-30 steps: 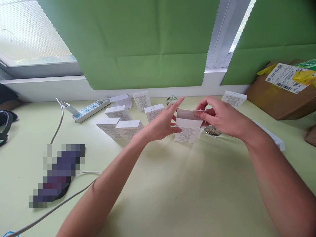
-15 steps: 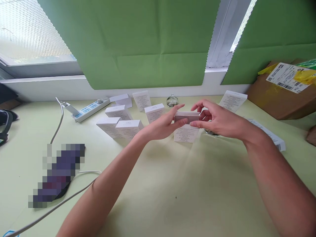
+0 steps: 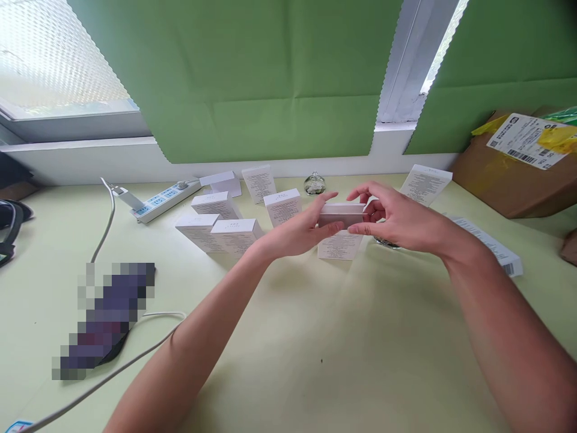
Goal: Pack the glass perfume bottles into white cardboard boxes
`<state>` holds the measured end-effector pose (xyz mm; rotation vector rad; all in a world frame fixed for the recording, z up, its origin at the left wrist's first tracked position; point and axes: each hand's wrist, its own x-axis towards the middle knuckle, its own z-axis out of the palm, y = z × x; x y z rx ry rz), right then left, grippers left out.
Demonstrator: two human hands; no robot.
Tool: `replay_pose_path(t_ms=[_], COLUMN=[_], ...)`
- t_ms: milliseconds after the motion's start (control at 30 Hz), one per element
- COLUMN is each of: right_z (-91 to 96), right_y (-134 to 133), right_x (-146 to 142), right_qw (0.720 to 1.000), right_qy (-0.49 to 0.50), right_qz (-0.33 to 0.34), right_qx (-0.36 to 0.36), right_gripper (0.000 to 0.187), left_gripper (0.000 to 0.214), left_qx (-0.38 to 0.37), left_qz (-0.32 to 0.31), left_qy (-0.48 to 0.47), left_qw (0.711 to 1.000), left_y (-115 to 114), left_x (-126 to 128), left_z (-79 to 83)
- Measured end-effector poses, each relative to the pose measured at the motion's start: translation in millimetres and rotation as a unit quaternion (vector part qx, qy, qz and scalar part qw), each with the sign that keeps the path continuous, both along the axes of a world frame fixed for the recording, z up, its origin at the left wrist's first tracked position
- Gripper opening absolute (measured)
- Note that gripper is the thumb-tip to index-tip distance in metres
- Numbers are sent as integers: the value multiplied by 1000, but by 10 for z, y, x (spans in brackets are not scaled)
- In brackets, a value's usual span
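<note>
A small white box (image 3: pixel 339 246) with fine print stands upright on the table between my hands. Its top part (image 3: pixel 341 209) has a pale upper face and a shaded front side. My left hand (image 3: pixel 295 231) grips the box top from the left, its thumb across the near side and its index finger stretched past the back. From the right, my right hand (image 3: pixel 399 219) pinches the same top, thumb in front and curled fingers behind. Under the right hand, a glass bottle (image 3: pixel 386 243) shows only in part. Whether the lid is fully closed I cannot tell.
Several white boxes (image 3: pixel 237 234) stand on the left; another box (image 3: pixel 426 183) leans back right, and one lies flat (image 3: pixel 489 243). A glass bottle (image 3: pixel 314 184) stands behind. Around them are a power strip (image 3: pixel 164 199), cable (image 3: pixel 108 373), blurred dark object (image 3: pixel 108 325) and brown carton (image 3: pixel 500 174).
The top part of the held box has tipped a little, so more of its pale upper face shows. Both hands shifted only slightly and kept their grip.
</note>
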<state>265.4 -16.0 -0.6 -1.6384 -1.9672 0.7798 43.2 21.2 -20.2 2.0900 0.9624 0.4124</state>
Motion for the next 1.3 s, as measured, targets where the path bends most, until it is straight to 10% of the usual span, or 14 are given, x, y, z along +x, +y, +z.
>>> replay_pose_path(t_ms=[767, 1067, 1300], right_z=[-47, 133, -19], right_y=[19, 13, 87], right_x=[27, 658, 969], right_qw=[999, 984, 983], right_qy=[-14, -66, -158], right_qz=[21, -155, -67], right_qx=[-27, 52, -65], right_gripper=[63, 49, 57], left_gripper=[64, 41, 7], left_qx=[-33, 69, 181], left_qz=[15, 29, -26], left_qy=[-15, -87, -137], left_qw=[999, 993, 974], left_y=[-7, 29, 46], left_x=[15, 30, 21], left_z=[1, -53, -45])
